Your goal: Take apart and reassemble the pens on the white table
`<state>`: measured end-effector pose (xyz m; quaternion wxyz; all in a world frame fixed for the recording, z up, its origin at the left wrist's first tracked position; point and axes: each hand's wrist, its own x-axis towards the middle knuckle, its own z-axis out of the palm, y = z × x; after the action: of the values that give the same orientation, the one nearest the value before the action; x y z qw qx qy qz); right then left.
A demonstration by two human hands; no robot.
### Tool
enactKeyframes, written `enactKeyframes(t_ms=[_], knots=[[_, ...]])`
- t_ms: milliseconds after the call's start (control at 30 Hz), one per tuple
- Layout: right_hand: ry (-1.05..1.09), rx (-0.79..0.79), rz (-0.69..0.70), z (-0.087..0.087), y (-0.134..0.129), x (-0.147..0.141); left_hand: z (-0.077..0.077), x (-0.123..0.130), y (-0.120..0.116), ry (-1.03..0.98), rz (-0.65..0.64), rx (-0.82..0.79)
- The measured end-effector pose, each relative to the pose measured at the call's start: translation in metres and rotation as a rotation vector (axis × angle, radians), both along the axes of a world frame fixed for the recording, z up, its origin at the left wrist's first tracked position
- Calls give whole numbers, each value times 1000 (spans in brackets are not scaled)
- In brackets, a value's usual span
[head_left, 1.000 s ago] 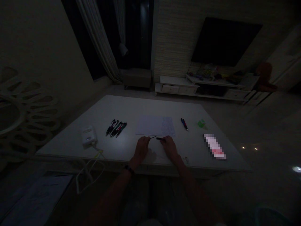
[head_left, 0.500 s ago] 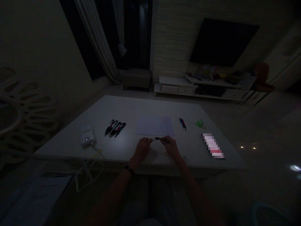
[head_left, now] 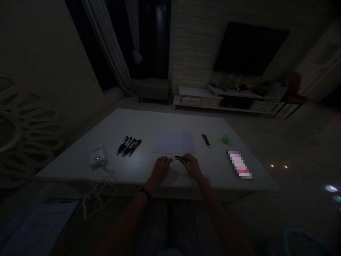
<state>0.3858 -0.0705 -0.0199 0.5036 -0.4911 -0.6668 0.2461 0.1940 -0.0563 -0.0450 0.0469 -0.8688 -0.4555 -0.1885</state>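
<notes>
"What have you got there?"

"A slim black pen part (head_left: 178, 157), maybe a refill; it's too dark and small to be sure. My right hand (head_left: 192, 167) is closed on it, pinching near its right end."

"And your left hand (head_left: 160, 170)?"

"Curled, with its fingers at the thin left end, but I can't tell whether they grip it."

"Which way does it lie?"

"Its long axis runs left to right, nearly level, with the thin end pointing left. I hold it just above the white table (head_left: 149, 124), just nearer me than the sheet of paper (head_left: 170, 142)."

"What step is this, and what does the next move call for?"

"I'd judge I'm working it between both hands; it's so thin that any move calls for a steady pinch."
</notes>
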Motion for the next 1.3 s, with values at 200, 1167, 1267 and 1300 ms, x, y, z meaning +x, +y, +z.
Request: enactKeyframes(t_ms=[200, 1167, 1267, 1300], knots=[[-77, -53, 83, -2, 7, -3, -3, 0, 2, 5, -64, -13], [-40, -70, -85, -14, 6, 27, 1, 1, 2, 6, 33, -32], [-75, -34, -57, -11, 9, 23, 1, 1, 2, 11, 31, -29], [-87, -24, -45, -11, 9, 22, 1, 1, 1, 10, 29, -28]])
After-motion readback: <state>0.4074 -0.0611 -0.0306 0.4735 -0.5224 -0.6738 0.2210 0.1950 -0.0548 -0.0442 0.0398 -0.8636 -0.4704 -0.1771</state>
